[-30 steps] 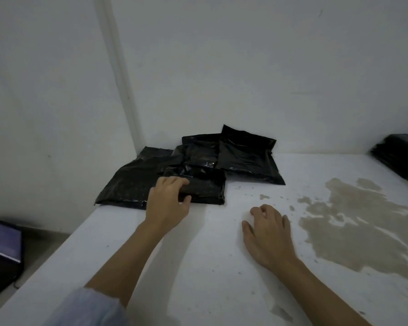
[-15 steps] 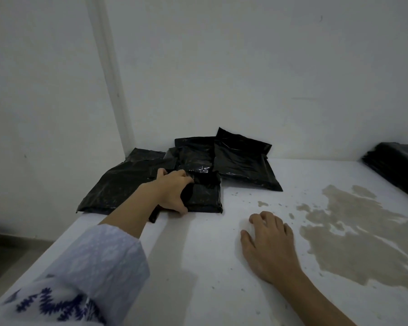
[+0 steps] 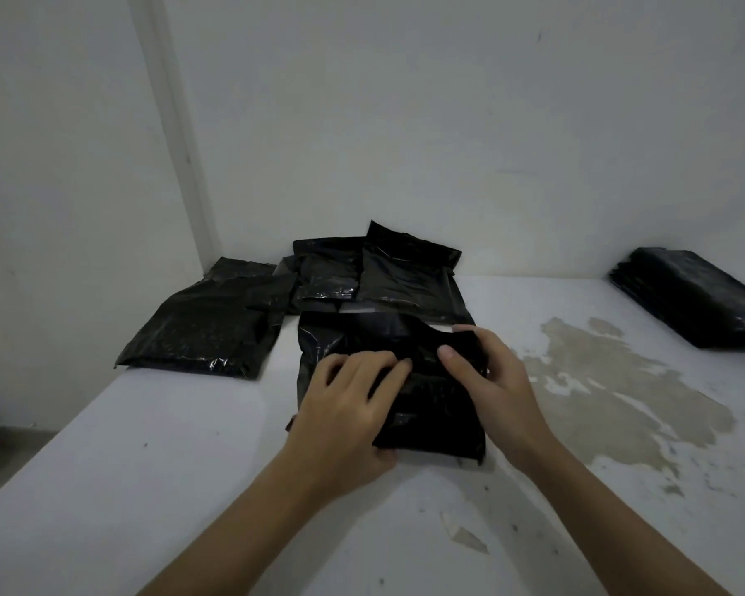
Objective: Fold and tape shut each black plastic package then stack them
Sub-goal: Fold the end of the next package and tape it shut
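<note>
Hands (image 3: 409, 391) grip package (image 3: 435, 406), long axis toward wall.

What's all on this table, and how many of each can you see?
Black package held in both hands: 1
Loose black packages in the pile by the wall: about 4, overlapping, exact count unclear
Stack of black packages at far right: 1 stack, number inside unclear
Hands: 2, left hand, right hand
Total: about 8

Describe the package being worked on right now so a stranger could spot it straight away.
Start at the white table and find the heap of black packages against the back wall. The package in hand lies in front of that heap, nearer the person. It alone has the left hand and right hand on it, its top edge lifted.
</note>
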### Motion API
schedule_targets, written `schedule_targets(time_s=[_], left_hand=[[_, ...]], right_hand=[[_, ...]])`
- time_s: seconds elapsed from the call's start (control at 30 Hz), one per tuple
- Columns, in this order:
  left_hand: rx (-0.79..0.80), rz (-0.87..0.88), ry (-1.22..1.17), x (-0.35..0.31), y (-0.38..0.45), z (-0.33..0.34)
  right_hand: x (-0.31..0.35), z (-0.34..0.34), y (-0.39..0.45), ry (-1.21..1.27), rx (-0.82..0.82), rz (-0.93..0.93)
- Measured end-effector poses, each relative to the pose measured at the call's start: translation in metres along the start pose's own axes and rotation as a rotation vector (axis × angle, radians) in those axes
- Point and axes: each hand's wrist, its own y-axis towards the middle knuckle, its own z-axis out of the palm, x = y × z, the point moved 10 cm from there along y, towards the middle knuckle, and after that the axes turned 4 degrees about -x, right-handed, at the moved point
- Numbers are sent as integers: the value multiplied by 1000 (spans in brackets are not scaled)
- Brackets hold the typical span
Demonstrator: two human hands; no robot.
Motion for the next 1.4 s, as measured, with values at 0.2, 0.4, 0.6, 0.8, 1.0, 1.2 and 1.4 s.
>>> schedule_targets(time_s=[0.2, 0.4, 0.6, 0.8, 1.0, 1.2, 1.4], left_hand=[[49, 60, -16, -40, -14, -7], [-233, -449, -344, 5, -32, -48], [-194, -1287, -1049, 55, -72, 8], [-187, -1350, -1064, 50, -70, 13], [-221, -1364, -1074, 47, -66, 9], [-278, -1363, -1102, 46, -68, 7], [-338, -1406, -1202, 47, -70, 10]], right_hand=[[1, -23, -20, 162, -95, 78], [-3, -30, -34, 156, -99, 80], [-11, -33, -39, 182, -109, 111], [-13, -36, -41, 280, -36, 151], [-2, -53, -40, 263, -171, 72], [-4, -59, -41, 227, -281, 111], [-11, -58, -40, 256, -314, 160]])
